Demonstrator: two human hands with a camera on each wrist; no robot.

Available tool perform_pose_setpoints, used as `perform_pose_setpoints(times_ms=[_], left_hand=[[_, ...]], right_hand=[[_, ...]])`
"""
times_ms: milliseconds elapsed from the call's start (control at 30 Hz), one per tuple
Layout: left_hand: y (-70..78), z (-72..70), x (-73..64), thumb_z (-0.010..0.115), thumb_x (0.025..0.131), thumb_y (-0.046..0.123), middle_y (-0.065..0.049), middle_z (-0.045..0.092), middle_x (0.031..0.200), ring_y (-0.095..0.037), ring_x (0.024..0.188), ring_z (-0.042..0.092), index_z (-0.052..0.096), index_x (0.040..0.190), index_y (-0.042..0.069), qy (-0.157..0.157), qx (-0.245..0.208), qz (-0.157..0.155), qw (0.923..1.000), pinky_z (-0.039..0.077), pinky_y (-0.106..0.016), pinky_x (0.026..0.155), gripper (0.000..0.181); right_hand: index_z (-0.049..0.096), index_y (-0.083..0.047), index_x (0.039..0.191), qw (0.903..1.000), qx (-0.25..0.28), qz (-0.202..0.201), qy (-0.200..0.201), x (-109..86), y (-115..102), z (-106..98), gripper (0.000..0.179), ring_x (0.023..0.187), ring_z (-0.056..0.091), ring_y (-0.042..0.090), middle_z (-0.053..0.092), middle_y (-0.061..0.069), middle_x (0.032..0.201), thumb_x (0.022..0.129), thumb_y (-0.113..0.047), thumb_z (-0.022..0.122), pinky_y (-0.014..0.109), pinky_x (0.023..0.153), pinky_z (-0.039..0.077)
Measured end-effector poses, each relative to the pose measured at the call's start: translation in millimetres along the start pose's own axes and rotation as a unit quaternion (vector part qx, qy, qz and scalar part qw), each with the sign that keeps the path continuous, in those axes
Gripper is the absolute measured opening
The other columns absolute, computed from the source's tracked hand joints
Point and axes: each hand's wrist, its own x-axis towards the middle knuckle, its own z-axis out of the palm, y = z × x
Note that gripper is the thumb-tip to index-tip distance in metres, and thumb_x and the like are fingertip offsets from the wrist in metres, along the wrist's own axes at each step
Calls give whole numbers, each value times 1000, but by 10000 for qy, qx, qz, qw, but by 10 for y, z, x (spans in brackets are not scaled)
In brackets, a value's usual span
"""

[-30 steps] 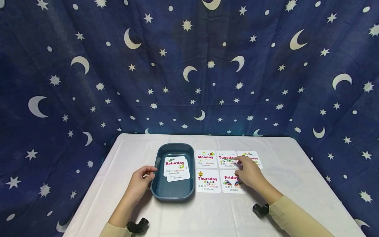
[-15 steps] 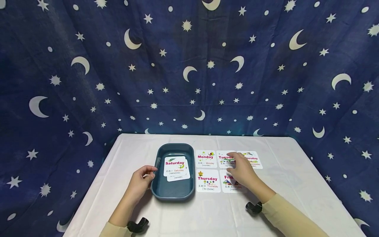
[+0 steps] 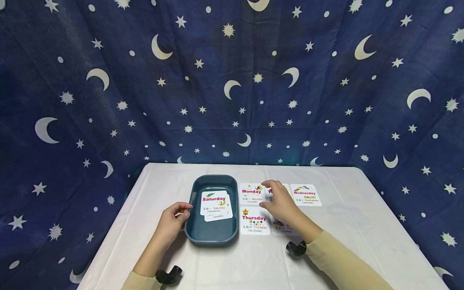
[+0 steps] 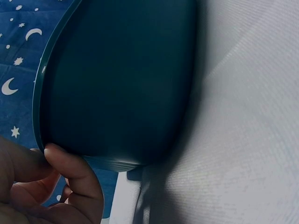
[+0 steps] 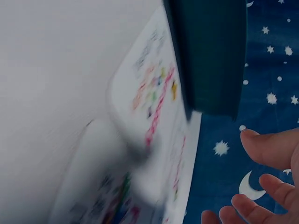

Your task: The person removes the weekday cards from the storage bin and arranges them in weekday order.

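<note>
My left hand (image 3: 171,221) pinches the left rim of a dark teal tray (image 3: 212,235); the left wrist view shows thumb and finger on that rim. Inside the tray lies a Saturday card (image 3: 214,201) over another card (image 3: 219,218), mostly covered. My right hand (image 3: 282,203) is above the cards right of the tray, fingers spread and holding nothing. It hides most of the Tuesday card and part of the Friday card (image 3: 288,230). Nearest its fingertips is the Monday card (image 3: 251,194). The Thursday card (image 3: 255,221) and Wednesday card (image 3: 305,195) show plainly.
A white cloth covers the table (image 3: 232,266). Behind it hangs a dark blue curtain (image 3: 217,117) with moons and stars. The cards lie in two rows, with Monday and Thursday close to the tray's right side.
My right hand has moved left from beside the Wednesday and Friday cards toward the tray, uncovering the Wednesday card. The left hand, tray and cards have stayed put.
</note>
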Motion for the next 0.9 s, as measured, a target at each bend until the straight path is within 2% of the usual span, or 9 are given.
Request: perform_pose_setpoints(times_ms=[200,467,733,900], left_hand=[[5,4,-14,59,102,-5,-8,60,97,-17,76,56,71,123,-2,28,78,-12,10000,51,-28,57,25],[5,1,-14,59,103,-4,-8,60,98,-17,76,55,71,123,-1,18,70,-41,10000,50,-27,57,24],[5,3,-10,59,103,-4,-8,60,98,-17,77,56,71,124,-1,12,59,-39,10000,51,-28,57,24],[14,8,-14,58,103,-4,-8,60,97,-17,76,55,71,123,0,36,86,-40,9999,51,-28,57,24]], right_hand=[[54,-16,148,9997,97,-211,-11,46,-218,81,73,138,53,36,59,11,147,85,-15,90,58,114,47],[53,-19,150,9980,-11,-625,-71,102,-480,200,80,138,51,31,58,7,148,81,-22,95,52,116,46],[50,-21,153,9921,-255,-1202,-269,131,-733,308,87,133,48,32,55,8,149,80,-28,96,54,110,41],[49,-25,153,9852,-590,-1576,-330,167,-845,394,87,134,44,31,52,6,151,80,-33,95,52,104,38]])
